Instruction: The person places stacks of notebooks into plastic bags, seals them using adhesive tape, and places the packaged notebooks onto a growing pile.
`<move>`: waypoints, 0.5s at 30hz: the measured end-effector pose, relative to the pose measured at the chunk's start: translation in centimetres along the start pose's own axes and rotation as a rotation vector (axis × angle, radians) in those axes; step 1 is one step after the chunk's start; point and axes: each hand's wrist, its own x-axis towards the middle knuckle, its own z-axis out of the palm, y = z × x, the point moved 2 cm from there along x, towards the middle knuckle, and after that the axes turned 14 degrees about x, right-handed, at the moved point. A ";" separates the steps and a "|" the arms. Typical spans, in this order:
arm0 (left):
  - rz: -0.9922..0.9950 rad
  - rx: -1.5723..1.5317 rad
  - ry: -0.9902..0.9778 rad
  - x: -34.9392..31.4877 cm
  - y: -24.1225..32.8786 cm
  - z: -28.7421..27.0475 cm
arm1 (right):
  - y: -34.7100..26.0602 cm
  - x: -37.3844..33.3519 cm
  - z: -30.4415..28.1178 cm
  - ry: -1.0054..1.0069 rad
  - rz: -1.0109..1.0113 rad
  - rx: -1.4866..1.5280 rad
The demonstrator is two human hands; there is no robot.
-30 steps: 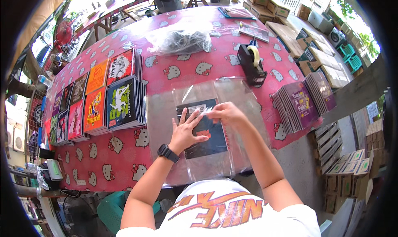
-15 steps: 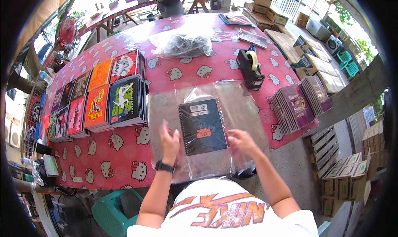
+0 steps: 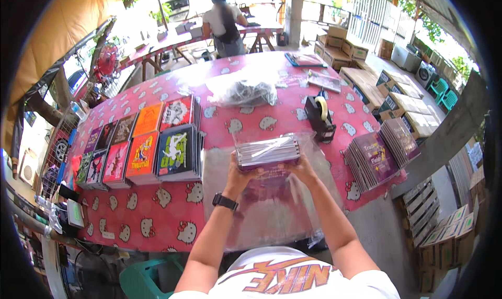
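My head view is filled mostly by the tabletop (image 3: 117, 207), its pink cover printed with white cats. Past its far edge a co-worker (image 3: 225, 27) stands at another table. A broad clear plastic sheet (image 3: 277, 226) lies in front of me, near the close edge. To its left I have two rows of sports notebooks (image 3: 141, 155) in piles, with orange, red, pink, brown and dark covers. Right of the sheet, two purple piles (image 3: 374, 152) sit side by side, the nearer one leaning a little. Toward the far side rests a crumpled clear bag (image 3: 246, 92) with something dark inside.

The notebook stack (image 3: 269, 153) I am holding is over the sheet, ahead of my chest, its page edges up and a purple cover toward me. Clear plastic shows along its far side; I cannot tell whether its bottom touches the sheet. Beyond the sheet's right corner stands a black tape dispenser (image 3: 320, 121) with a pale roll.

My left hand (image 3: 240, 179) has its grip closed around the stack's left end, my right hand (image 3: 301, 169) around the right end, thumbs across the near cover. A dark watch (image 3: 225, 201) circles the left wrist.
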 end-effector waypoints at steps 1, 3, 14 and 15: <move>0.005 -0.077 -0.020 0.6 1.7 0.1 | -0.3 0.5 0.1 -0.007 -0.031 -0.007; 0.093 -0.045 -0.019 1.7 4.7 -1.4 | -1.6 0.5 2.3 -0.057 -0.287 0.084; 0.407 0.106 0.022 -1.3 9.4 -6.6 | -9.2 -2.0 4.6 -0.245 -0.269 0.025; 0.459 0.350 -0.003 -0.3 12.8 -6.2 | -12.5 -2.0 4.8 -0.144 -0.290 -0.128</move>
